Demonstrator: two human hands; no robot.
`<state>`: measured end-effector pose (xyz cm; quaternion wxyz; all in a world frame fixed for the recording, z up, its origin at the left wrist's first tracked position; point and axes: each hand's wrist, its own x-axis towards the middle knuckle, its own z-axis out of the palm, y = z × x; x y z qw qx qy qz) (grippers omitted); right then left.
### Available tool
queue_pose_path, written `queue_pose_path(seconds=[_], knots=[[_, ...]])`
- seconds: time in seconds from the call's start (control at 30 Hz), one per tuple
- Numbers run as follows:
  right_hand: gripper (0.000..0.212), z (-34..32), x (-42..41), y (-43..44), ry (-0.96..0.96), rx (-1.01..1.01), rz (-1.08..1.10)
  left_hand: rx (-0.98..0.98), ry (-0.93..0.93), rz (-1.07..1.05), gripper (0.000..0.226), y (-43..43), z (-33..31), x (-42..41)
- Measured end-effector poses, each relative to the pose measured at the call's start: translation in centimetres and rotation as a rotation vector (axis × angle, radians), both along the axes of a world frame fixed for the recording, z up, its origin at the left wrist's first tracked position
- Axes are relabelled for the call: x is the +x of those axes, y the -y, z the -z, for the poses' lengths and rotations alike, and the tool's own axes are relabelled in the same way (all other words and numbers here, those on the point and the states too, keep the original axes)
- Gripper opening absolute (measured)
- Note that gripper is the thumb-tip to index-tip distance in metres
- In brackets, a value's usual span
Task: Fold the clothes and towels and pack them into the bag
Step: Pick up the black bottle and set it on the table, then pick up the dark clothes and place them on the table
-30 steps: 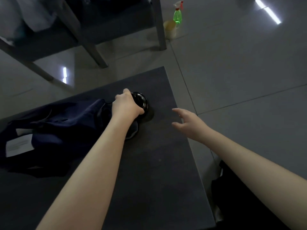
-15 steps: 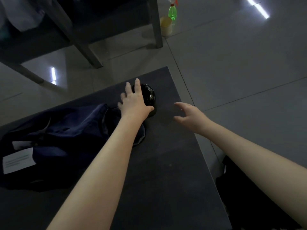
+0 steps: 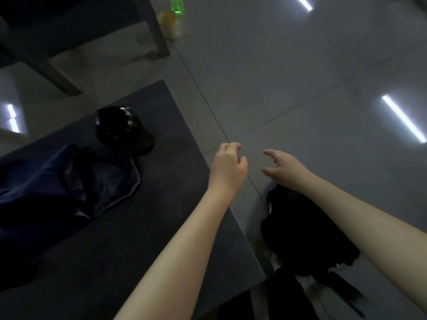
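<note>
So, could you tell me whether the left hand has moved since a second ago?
Yes: the left hand left the black object and swung right, to the table edge.

No text, label, brand, number or sign can be read anywhere in the head view; the green spray bottle (image 3: 177,5) on the floor is too blurred for any print on it to be made out
</note>
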<state>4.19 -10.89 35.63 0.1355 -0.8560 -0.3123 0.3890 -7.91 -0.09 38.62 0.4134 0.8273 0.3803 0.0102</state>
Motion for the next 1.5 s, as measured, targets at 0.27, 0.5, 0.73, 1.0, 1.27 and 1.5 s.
queue_pose_path(seconds=[0.27,0.5,0.73,1.0,1.27,1.5], knots=[[0.057,5.4,4.9,15.3,-0.048,-0.179,0.146,-0.407,-0.387,-0.025,0.043,12.9,10.5,4.5],[0.059,13.8,5.6,24.3,-0.160,-0.243,0.275,-0.443,-0.536,-0.015,0.044,20.7,20.2,4.6],[0.061,22.5,4.8,28.9,-0.192,-0.236,0.434,-0.464,-0.575,0.020,0.060,24.2,30.0,5.1],[0.077,30.7,4.2,31.0,-0.181,-0.306,0.587,-0.428,-0.564,0.071,0.095,25.0,38.9,6.0],[0.109,34.8,3.7,32.5,-0.229,-0.415,0.761,-0.542,-0.526,0.094,0.115,25.6,42.8,8.2],[0.095,36.5,3.1,32.7,-0.302,-0.221,0.884,-0.669,-0.511,0.087,0.085,27.5,43.8,9.2]])
